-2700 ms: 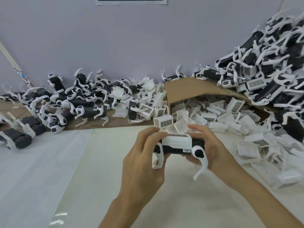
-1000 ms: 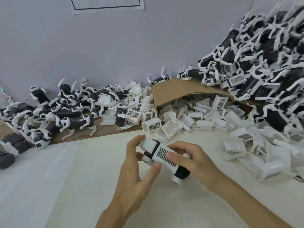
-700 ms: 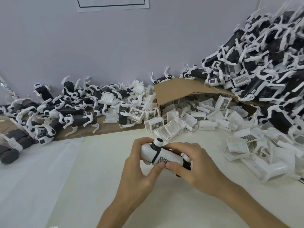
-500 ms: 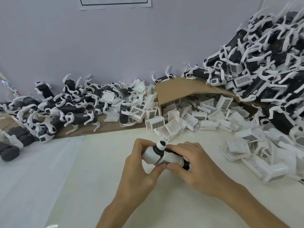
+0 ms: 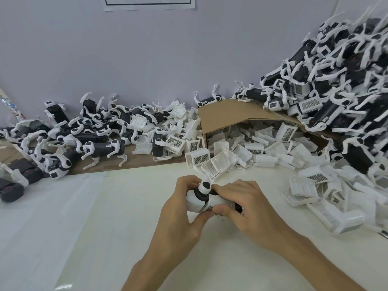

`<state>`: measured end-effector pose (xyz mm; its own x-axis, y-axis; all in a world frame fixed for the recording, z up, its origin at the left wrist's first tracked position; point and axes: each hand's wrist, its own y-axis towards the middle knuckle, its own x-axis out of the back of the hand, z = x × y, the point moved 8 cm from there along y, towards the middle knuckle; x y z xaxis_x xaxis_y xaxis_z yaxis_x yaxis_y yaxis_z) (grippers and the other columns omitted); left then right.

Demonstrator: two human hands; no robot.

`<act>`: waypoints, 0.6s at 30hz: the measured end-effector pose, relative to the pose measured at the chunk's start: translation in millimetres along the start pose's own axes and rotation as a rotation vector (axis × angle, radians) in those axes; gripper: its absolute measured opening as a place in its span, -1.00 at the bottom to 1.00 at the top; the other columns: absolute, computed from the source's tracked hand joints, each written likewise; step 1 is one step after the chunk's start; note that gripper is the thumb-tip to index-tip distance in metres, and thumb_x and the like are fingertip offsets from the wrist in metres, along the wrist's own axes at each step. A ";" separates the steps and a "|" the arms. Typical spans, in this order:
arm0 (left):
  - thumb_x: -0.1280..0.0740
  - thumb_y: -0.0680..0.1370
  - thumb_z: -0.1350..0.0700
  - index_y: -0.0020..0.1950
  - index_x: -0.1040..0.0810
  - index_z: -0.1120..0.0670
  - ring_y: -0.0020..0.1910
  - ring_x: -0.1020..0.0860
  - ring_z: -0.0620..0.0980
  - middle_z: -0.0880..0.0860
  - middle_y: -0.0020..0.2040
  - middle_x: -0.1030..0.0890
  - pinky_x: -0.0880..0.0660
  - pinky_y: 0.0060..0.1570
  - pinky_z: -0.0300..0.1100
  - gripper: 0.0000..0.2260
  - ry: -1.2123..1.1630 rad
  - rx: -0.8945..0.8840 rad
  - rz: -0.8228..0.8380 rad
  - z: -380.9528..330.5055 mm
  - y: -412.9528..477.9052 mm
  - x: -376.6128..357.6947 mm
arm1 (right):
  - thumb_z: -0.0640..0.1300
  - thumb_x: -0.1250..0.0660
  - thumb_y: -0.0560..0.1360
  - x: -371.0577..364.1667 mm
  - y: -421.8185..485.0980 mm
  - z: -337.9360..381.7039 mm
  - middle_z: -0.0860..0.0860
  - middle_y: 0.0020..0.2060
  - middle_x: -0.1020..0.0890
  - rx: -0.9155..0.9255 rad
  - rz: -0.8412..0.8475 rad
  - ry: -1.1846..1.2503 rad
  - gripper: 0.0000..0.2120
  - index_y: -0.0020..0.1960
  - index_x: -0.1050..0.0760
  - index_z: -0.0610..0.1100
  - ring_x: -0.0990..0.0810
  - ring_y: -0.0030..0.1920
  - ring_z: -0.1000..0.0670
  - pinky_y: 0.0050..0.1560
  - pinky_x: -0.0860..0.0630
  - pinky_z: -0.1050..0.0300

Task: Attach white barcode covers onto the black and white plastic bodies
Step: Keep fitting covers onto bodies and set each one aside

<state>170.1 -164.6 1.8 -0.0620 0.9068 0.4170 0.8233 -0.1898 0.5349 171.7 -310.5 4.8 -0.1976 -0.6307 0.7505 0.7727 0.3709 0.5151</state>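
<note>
The left hand [image 5: 178, 219] curls its fingers round the white end of a black and white body [image 5: 202, 191] held over the counter [image 5: 105, 227]; the right hand [image 5: 249, 208] clamps its fingers on the barcode cover [image 5: 218, 201] against it. Behind, loose covers [image 5: 258, 148] spill from a cardboard box [image 5: 226, 114]

body [image 5: 193, 203] mostly covered, wall sheet [image 5: 150, 6] cropped
</note>
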 end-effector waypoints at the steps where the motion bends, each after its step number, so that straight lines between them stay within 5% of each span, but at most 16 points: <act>1: -0.57 0.44 0.15 0.18 -0.31 -0.32 0.09 -0.60 -0.18 -0.27 0.09 -0.58 -0.43 0.02 -0.45 -0.42 0.007 -0.004 0.000 -0.4 0.2 0.3 | 0.28 -0.15 0.58 0.8 0.0 0.3 0.35 -0.31 -0.37 0.004 -0.012 -0.006 -0.59 0.20 -0.57 0.04 -0.40 -0.16 0.18 0.09 -0.31 0.16; 7: -0.56 0.38 0.26 0.12 -0.35 -0.27 0.07 -0.58 -0.14 -0.24 0.05 -0.57 -0.44 0.03 -0.42 -0.41 0.047 -0.040 0.021 -0.8 0.4 -0.2 | 0.28 -0.39 0.39 12.4 0.1 6.0 0.29 -0.22 -0.59 0.017 -0.137 -0.038 -0.64 0.06 -0.64 0.09 -0.44 -0.14 0.14 0.10 -0.22 0.22; 18: -0.64 0.35 0.13 -0.03 -0.36 -0.19 -0.19 -0.57 -0.10 -0.16 -0.14 -0.61 -0.42 -0.22 -0.44 -0.50 -0.036 0.001 -0.005 0.4 2.3 6.3 | 0.23 -0.35 0.47 19.8 -3.6 26.3 0.22 -0.24 -0.63 0.148 -0.221 -0.239 -0.63 0.04 -0.68 -0.02 -0.43 -0.20 0.07 0.08 -0.26 0.11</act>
<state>171.8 -159.3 5.3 -0.0456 0.9208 0.3874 0.8239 -0.1847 0.5359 149.1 -306.4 28.7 -0.4989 -0.5362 0.6809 0.6032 0.3494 0.7170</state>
